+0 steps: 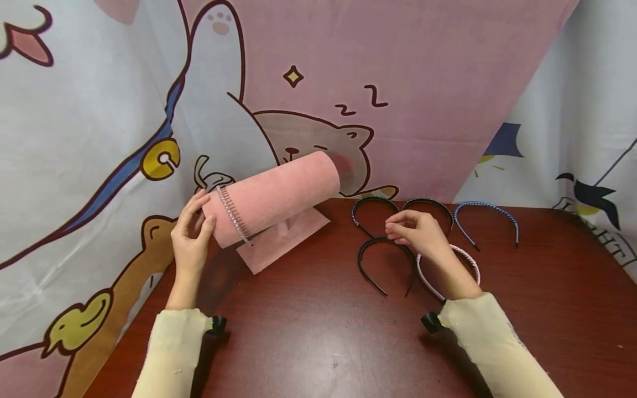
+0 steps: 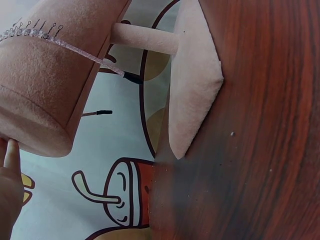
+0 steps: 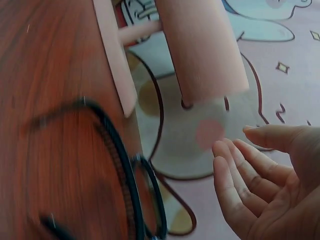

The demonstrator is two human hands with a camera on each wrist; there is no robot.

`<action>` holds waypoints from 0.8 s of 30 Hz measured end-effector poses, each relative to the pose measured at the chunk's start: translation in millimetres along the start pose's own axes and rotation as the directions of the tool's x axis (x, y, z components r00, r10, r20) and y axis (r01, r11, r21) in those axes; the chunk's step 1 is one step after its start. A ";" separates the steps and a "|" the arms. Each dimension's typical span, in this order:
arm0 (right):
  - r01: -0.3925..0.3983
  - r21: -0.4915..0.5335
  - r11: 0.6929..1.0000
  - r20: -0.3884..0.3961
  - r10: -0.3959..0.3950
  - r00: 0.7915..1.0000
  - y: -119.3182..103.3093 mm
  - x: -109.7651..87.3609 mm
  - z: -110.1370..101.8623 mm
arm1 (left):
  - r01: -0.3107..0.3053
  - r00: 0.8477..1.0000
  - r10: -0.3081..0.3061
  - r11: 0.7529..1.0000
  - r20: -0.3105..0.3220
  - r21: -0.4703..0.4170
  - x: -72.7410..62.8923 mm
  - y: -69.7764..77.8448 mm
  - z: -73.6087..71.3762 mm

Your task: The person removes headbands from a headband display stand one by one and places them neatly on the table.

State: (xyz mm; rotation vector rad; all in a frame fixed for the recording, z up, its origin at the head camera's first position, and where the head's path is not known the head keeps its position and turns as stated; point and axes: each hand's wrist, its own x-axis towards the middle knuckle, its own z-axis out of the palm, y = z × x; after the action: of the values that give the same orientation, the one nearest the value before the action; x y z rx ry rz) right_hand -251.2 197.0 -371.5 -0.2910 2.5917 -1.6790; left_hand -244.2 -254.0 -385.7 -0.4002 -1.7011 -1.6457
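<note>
A pink plush headband stand [image 1: 278, 202], a padded roll on a post and flat base [image 1: 286, 243], stands tilted at the back left. Thumb and fingers of my left hand [image 1: 191, 229] hold the roll's left end; fingertips show at that end in the left wrist view. Close beside them a glittery toothed headband [image 1: 233, 213] sits round the roll, its black-tipped ends [image 2: 132, 77] hanging below. My right hand [image 1: 420, 229] hovers over the other headbands with nothing in it, fingers loosely bent. Nearest it are a black headband [image 1: 365, 265] and a pale pink headband [image 1: 473, 262].
Further back on the dark wooden table [image 1: 323, 337] lie a dark headband with blue glints [image 1: 354, 213], another dark headband [image 1: 450, 215] and a blue headband [image 1: 497, 209]. A cartoon-printed curtain [image 1: 423, 99] hangs right behind the table.
</note>
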 end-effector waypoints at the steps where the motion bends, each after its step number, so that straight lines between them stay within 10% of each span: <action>1: 0.008 0.010 1.000 0.002 -0.008 1.000 -1.6 1.6 5.4 | -0.001 1.000 0.001 1.000 0.001 0.004 0.0 0.1 0.0; 24: 0.174 0.231 0.957 0.156 -0.213 0.965 -34.3 23.2 147.9 | 0.002 1.000 -0.002 1.000 -0.012 0.016 0.5 0.1 1.5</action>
State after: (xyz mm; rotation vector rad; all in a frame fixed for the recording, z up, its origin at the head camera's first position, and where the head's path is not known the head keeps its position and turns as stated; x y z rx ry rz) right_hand -249.5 46.0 -399.9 -0.6714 2.2920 -1.8774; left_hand -244.9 -252.6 -385.2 -0.3806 -1.7048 -1.6319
